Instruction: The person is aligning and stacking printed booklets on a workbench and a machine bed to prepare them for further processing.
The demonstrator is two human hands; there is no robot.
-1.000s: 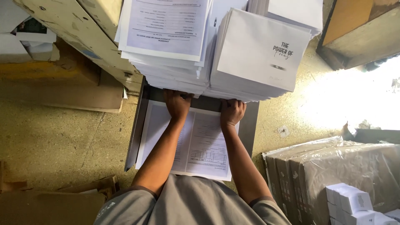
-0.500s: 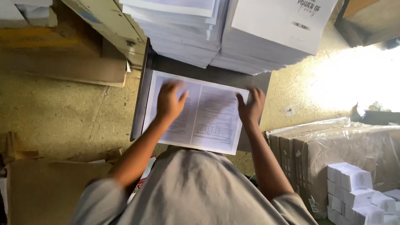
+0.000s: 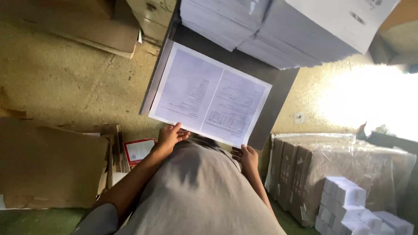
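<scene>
A person's left hand (image 3: 169, 138) and right hand (image 3: 247, 157) grip the near edge of a large printed sheet (image 3: 210, 94), seen from above. The fingers (image 3: 177, 132) of the left hand are curled shut over the sheet's near-left corner, thumb underneath as far as can be told; the right hand's fingers (image 3: 237, 152) pinch the near-right corner, partly tucked beneath the paper. The sheet lies mostly flat and slightly skewed beyond the fingertips, across a dark metal surface (image 3: 278, 93), its far edge just short of tall stacks of white printed sheets (image 3: 278, 30).

The sheet looks light, thin and floppy, creased down its middle; held by one corner alone it would likely sag or fold, so a two-handed hold at opposite near corners, as here, seems the sound place to take it. Paper of this kind probably slides easily on the smooth metal and could crumple under a hard pinch.

Left of the left hand's fingers lie flattened cardboard (image 3: 52, 165) and a small red-bordered card (image 3: 138, 150); right of the right hand stand plastic-wrapped bundles (image 3: 339, 161) and small white boxes (image 3: 348, 200).
</scene>
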